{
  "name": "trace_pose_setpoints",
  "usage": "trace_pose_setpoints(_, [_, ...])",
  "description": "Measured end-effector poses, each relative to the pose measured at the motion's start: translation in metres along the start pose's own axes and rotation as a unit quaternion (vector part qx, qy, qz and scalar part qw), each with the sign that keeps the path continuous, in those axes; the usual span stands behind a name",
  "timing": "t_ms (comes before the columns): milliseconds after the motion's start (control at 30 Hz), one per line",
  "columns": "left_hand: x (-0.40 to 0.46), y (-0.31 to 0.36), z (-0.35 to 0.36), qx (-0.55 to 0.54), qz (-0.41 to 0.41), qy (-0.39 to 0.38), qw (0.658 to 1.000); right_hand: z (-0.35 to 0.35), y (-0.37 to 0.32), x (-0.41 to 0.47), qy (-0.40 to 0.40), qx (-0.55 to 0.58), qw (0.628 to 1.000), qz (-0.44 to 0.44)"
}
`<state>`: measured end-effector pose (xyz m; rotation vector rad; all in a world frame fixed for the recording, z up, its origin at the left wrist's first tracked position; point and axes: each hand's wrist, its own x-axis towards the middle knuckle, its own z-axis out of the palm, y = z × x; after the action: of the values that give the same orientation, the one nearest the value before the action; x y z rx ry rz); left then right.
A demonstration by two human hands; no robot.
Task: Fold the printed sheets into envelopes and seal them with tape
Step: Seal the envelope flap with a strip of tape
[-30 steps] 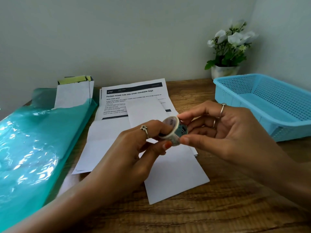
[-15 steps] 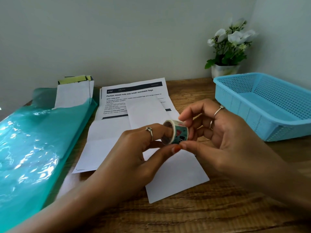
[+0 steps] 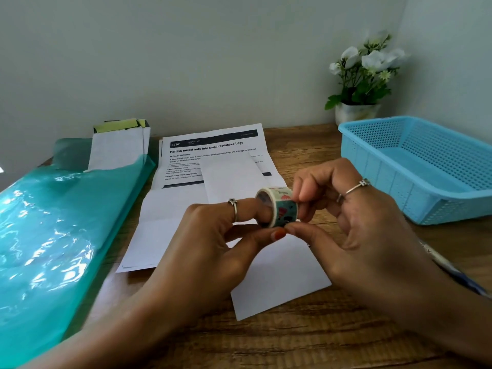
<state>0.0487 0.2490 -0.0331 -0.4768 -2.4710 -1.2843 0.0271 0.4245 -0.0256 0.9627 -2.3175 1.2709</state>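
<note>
A small roll of patterned tape (image 3: 279, 206) is held up above the table between both hands. My left hand (image 3: 221, 235) has its index finger through the roll's core and its thumb under the roll. My right hand (image 3: 354, 222) pinches the roll's right face with fingertips and thumb. Below the hands lies a folded white sheet (image 3: 277, 272), long and narrow, slanting toward me. Behind it a stack of printed sheets (image 3: 210, 153) lies flat with a black header bar and text.
A glossy teal plastic bag (image 3: 53, 230) covers the table's left side, with a white folded envelope (image 3: 117, 147) poking out at its far end. A light blue perforated basket (image 3: 423, 166) stands at the right, and a white flower pot (image 3: 356, 110) sits by the wall.
The tape roll has turned in my fingers, its patterned side now facing me. My right fingertips have closed onto the roll's right edge. Both hands shifted slightly right.
</note>
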Motion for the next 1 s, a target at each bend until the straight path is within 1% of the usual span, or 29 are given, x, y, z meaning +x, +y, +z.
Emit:
trace_pose_setpoints(233, [0.001,0.000,0.000,-0.014,-0.006,-0.001,1.000,0.001,-0.001,-0.001,-0.003,-0.028,0.999,-0.040])
trace_pose_setpoints(333, [0.002,0.001,-0.001,-0.021,-0.004,0.010,1.000,0.000,0.000,0.001,-0.002,-0.006,0.999,-0.037])
trace_pose_setpoints(467, [0.003,0.000,-0.004,-0.019,-0.009,0.031,0.999,-0.007,0.007,0.004,0.026,0.015,0.999,-0.046])
trace_pose_setpoints(700, [0.002,0.001,-0.003,0.005,-0.003,0.033,0.999,-0.008,0.009,0.005,0.045,-0.107,0.989,-0.097])
trace_pose_setpoints(833, [0.002,0.002,-0.001,0.032,0.019,0.031,0.999,-0.008,0.009,0.006,0.067,-0.131,0.983,-0.113])
trace_pose_setpoints(1000, [0.002,-0.001,0.000,0.058,0.049,0.043,0.996,-0.009,0.008,0.005,0.064,-0.137,0.982,-0.114])
